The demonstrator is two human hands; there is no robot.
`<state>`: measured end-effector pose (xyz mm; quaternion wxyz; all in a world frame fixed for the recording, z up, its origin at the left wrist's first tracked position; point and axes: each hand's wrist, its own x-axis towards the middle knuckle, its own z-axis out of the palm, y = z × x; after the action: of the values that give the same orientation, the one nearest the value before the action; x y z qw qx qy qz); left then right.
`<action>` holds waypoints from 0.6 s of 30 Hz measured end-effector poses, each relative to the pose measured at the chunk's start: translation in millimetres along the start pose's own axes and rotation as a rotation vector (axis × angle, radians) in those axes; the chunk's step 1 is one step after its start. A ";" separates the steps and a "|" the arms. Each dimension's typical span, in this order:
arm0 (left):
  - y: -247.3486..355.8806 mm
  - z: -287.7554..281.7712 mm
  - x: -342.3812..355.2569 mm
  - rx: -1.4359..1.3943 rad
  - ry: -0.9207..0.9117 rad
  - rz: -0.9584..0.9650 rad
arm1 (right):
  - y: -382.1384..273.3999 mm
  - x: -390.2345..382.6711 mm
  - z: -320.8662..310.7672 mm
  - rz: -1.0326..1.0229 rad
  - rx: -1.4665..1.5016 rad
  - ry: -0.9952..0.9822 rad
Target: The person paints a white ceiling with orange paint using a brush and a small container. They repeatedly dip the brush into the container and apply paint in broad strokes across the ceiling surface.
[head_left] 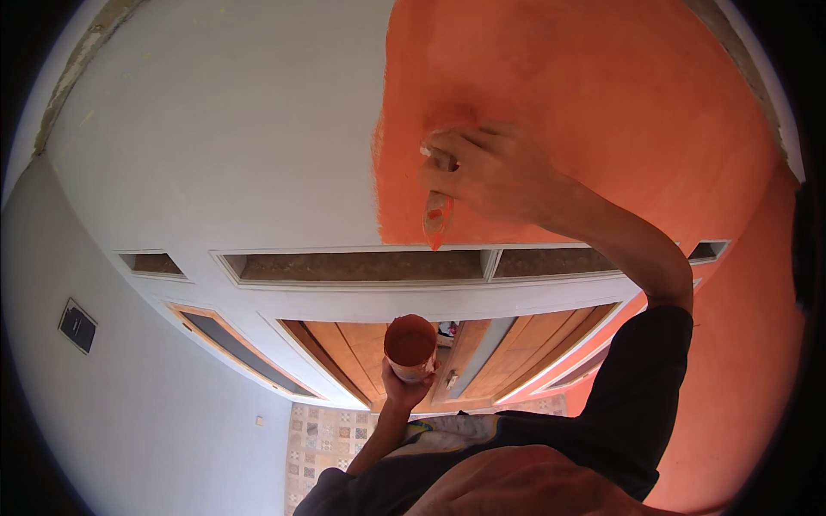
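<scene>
My right hand [495,172] is closed around a paintbrush [437,219] against the upper wall. Its handle, smeared with orange, points down from my fingers, while the bristles are mostly hidden behind the hand. Fresh orange paint [602,112] covers the right part of this wall and ends in a rough edge just left of the brush. Left of that edge the wall [241,129] is pale grey-white. Lower down, my left hand [404,391] grips a paint cup [410,346] from below; its mouth faces up and orange-brown paint coats its inside.
A white-framed vent opening [361,267] runs below the painted area. Under it are wooden doors [495,361] with a handle, and a wood-framed window [245,348]. A dark framed plate [77,325] hangs on the left wall. Patterned tiles [323,439] cover the floor.
</scene>
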<state>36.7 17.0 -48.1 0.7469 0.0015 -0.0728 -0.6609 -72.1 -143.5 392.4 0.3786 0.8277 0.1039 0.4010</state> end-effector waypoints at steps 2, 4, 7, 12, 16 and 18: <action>-0.7 1.8 0.6 0.009 0.034 -0.009 | -1.6 -1.0 -4.7 0.173 0.244 -0.094; -1.4 3.7 3.4 0.000 -0.004 -0.037 | 26.5 10.6 -16.4 0.456 0.437 -0.202; -1.9 5.0 5.9 0.006 -0.015 -0.066 | 82.9 37.8 -35.4 0.731 0.430 -0.041; -1.4 0.6 4.0 -0.015 0.034 -0.063 | 133.0 55.3 -44.9 0.245 -0.150 0.488; 1.1 -2.7 6.9 -0.024 0.027 -0.067 | 98.0 35.3 -23.1 0.014 -0.284 0.389; 2.0 -2.9 9.1 -0.020 0.015 -0.069 | 60.0 18.3 -11.9 -0.088 -0.154 0.338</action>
<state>40.0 8.0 -49.8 0.7240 0.0015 -0.0602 -0.6871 -76.8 -169.9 450.4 0.4353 0.7118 0.1713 0.5239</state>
